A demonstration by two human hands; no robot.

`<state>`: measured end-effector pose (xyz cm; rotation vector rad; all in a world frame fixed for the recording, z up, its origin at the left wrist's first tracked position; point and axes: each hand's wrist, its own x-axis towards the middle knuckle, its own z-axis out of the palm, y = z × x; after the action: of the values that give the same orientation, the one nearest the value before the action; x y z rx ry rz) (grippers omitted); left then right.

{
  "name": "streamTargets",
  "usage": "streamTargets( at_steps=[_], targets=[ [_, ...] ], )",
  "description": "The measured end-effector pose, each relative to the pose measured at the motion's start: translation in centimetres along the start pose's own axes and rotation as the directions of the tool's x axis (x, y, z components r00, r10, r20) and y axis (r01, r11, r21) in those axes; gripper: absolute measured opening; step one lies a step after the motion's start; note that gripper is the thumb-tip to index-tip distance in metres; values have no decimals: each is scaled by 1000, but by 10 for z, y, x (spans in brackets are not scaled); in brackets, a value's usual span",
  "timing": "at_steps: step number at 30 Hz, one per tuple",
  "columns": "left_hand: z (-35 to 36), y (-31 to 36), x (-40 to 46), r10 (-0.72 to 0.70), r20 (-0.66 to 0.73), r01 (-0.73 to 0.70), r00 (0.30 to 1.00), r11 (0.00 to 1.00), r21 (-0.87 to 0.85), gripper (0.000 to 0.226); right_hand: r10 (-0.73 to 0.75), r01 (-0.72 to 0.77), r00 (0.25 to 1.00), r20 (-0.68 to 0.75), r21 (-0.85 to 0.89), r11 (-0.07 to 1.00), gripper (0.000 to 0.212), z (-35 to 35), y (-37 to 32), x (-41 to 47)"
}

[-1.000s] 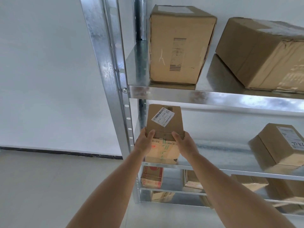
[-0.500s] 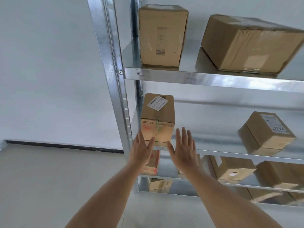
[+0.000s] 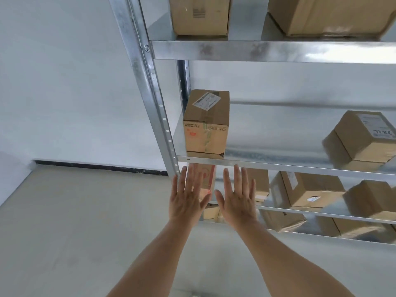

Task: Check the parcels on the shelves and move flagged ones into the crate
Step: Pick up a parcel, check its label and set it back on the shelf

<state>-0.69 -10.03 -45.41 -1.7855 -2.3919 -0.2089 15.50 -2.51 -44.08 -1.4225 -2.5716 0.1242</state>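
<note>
- Our two bare forearms reach up from the bottom of the frame over a pale floor [image 3: 64, 221], side by side.
- Our left hand [image 3: 188, 198] is spread flat with straight fingers, holding nothing; our right hand [image 3: 237, 200] beside it is spread the same way, thumbs nearly meeting.
- Both hands hover in front of the metal shelving unit [image 3: 267, 51], fingertips just under the front rail of the middle shelf [image 3: 278, 166]; the rail runs between our hands and the parcel above.
- Behind our left fingers, on a lower shelf, a red-printed carton [image 3: 209, 179] shows partly; more brown boxes [image 3: 310, 191] crowd that level to the right.
- The labelled parcel [image 3: 206, 123] stands upright at the left end of the middle shelf, beside the upright post [image 3: 147, 82], above our hands and apart from both.
- Farther right on the same shelf an angled box [image 3: 362, 138] carries a white label.
- On the top shelf sit a tall box [image 3: 199, 16] and a large box [image 3: 327, 13], both cut off by the frame.
- A white wall [image 3: 64, 82] closes the scene.
</note>
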Motion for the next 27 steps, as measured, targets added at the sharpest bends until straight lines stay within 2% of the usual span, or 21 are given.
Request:
streamTargets(
  at_steps=[4,9,13,19,22,24,27],
  targets=[
    [25,3,-4,-4,38,6,999,999,-47,85,-5,5,1000,-8,9,1000,70,32,3,0],
    [63,-8,-8,-7,142,7,990,1000,-3,82,25,-26,999,34,20,999,71,75,3,4],
    [95,-16,-4,5,170,-3,985,1000,-8,78,40,-41,999,31,32,999,71,104,1,10],
    [219,-34,22,11,174,27,985,976,-217,69,97,-105,993,69,120,987,73,205,7,39],
    [289,-44,52,-14,179,59,984,968,-244,68,121,-135,988,95,162,977,75,270,17,69],
    [326,-48,73,-67,164,119,984,936,-332,67,187,-242,962,198,305,921,78,309,20,94],
    [372,-48,103,-205,82,218,975,832,-509,77,295,-395,918,263,563,726,81,357,18,129]
  ],
)
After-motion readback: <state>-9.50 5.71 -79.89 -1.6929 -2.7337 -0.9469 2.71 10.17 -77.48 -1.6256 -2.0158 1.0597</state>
